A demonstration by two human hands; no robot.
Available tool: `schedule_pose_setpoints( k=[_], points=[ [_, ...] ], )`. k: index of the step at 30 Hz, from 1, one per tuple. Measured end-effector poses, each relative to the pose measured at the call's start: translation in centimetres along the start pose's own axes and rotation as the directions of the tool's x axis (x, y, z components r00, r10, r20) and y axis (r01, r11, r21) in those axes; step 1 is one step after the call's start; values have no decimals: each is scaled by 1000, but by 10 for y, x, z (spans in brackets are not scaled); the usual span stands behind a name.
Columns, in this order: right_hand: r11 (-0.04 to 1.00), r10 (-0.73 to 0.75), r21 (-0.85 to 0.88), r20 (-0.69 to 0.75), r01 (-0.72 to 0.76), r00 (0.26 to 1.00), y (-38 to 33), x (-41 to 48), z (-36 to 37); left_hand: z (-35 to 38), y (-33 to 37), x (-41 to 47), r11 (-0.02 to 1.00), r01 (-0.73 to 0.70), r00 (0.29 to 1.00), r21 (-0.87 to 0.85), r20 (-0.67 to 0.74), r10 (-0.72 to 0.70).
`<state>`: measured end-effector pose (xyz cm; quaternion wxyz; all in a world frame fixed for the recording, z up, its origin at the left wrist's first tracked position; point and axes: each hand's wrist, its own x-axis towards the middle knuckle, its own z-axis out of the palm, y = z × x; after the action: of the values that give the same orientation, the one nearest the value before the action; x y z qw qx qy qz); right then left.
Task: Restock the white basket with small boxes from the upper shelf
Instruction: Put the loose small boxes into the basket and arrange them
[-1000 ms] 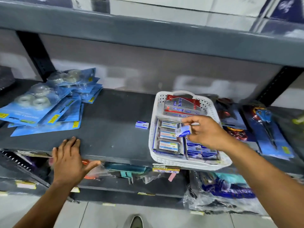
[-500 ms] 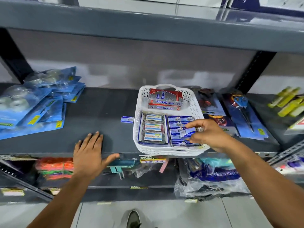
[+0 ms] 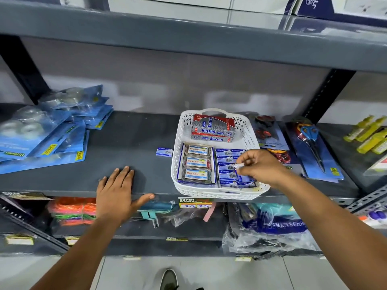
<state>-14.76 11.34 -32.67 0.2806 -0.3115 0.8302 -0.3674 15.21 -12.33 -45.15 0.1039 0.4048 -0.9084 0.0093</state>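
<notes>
The white basket [image 3: 178, 164] stands at the front of the grey shelf [image 3: 134, 147]. It holds red-and-silver Softek boxes [image 3: 212, 127], three clear labelled cases [image 3: 196, 162] and rows of small blue boxes [image 3: 227, 164]. My right hand [image 3: 259, 166] hovers over the basket's right side with fingertips pinched on one small blue box, seen edge-on among the rows. One more small blue box [image 3: 164, 152] lies on the shelf just left of the basket. My left hand [image 3: 117, 193] lies flat on the shelf's front edge with fingers spread, holding nothing.
Blue tape packs [image 3: 48, 135] are piled at the left. Carded scissors [image 3: 310, 143] and yellow tubes [image 3: 368, 137] lie to the right of the basket. White and blue cartons [image 3: 230, 3] sit on the shelf above. Bagged goods fill the shelf below.
My right hand has lowered the small blue box from above the basket's middle down into the rows at its right side. The view shifted right; my left hand stayed on the shelf edge.
</notes>
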Motion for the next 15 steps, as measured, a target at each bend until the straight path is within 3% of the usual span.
schedule_pose_setpoints(
  k=[4,10,15],
  points=[
    [988,25,-151,-58,-34,998,1,3,2,2,0,0,1000,4,1000,1,1,-4],
    [966,165,-212,48,-151,985,4,4,8,2,0,1,1000,5,1000,21,-4,-5],
    [902,103,-420,-4,-95,995,-2,4,10,4,-1,1,1000,4,1000,20,-6,-4]
  ],
)
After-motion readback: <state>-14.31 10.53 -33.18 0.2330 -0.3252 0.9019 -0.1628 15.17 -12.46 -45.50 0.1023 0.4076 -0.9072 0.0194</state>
